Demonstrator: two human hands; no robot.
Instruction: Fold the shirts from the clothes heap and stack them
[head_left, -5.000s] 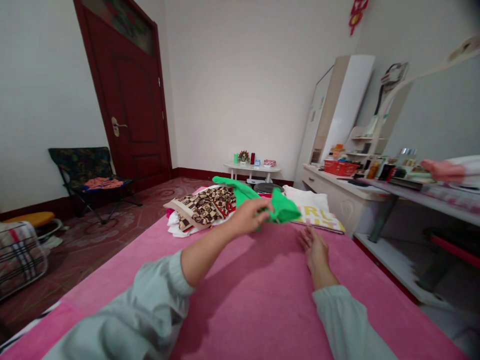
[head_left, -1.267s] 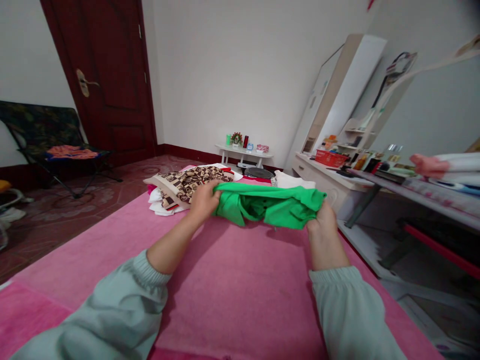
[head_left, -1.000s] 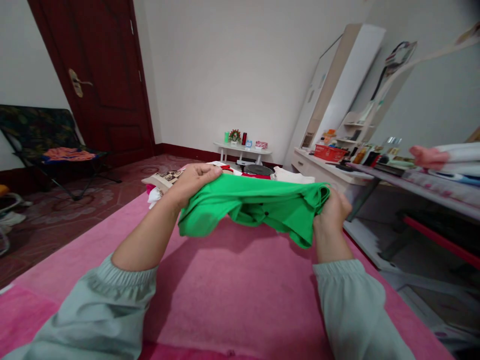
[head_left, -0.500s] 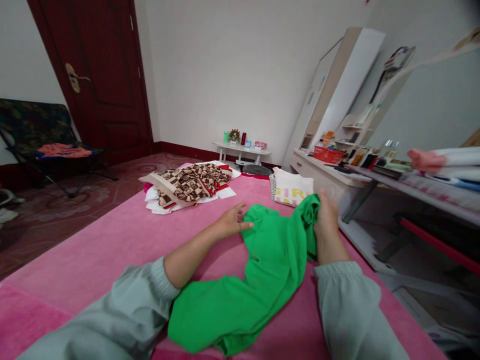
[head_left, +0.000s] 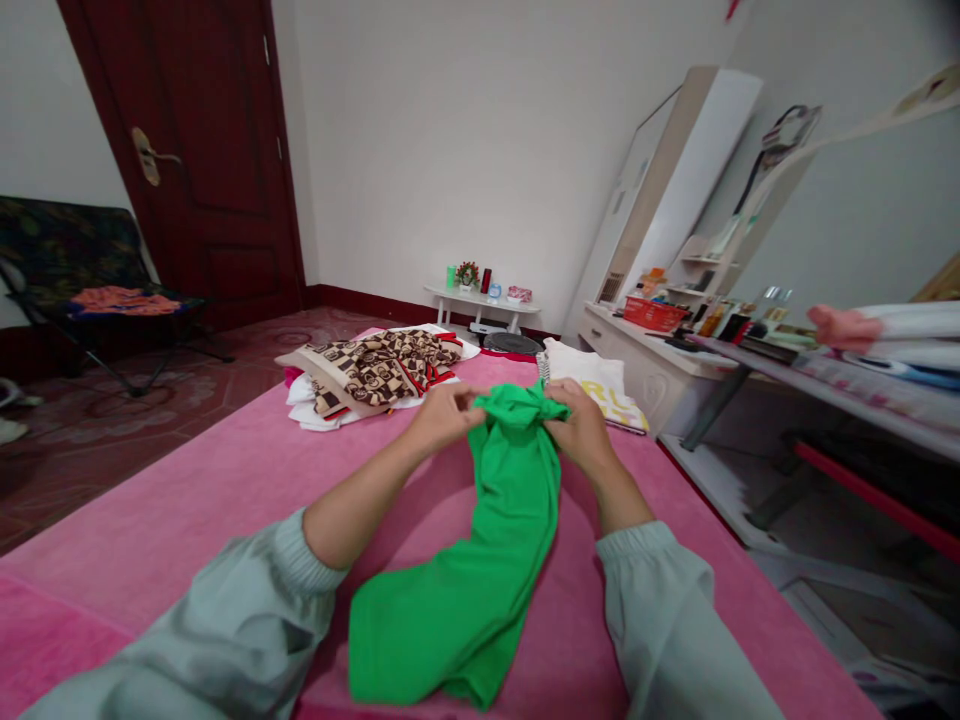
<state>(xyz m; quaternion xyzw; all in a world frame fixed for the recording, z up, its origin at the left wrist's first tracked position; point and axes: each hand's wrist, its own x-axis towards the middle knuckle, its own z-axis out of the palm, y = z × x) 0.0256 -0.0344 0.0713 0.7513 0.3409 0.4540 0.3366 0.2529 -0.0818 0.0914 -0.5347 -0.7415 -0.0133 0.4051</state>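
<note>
A green garment (head_left: pixel 465 570) hangs from both hands, its lower part trailing over the pink bed cover (head_left: pixel 225 470) toward me. My left hand (head_left: pixel 442 415) pinches the left side of its gathered upper end. Opposite it, my right hand (head_left: pixel 581 425) is closed on the right side of the same end. The cloth between the hands is bunched and crumpled. Which part of the garment is gripped I cannot tell. Just beyond my right hand lies a folded white garment (head_left: pixel 592 365) with yellow lettering.
A pile of clothes with a brown checkered piece (head_left: pixel 375 365) lies at the bed's far left. On the right stand a white dresser (head_left: pixel 645 360) with a red basket (head_left: pixel 654 313) and bottles. A folding chair (head_left: pixel 127 300) stands by the dark red door (head_left: pixel 187 150).
My left hand has gone from open beside the green garment to pinching it. My right hand has moved left, bringing the garment's upper end between both hands.
</note>
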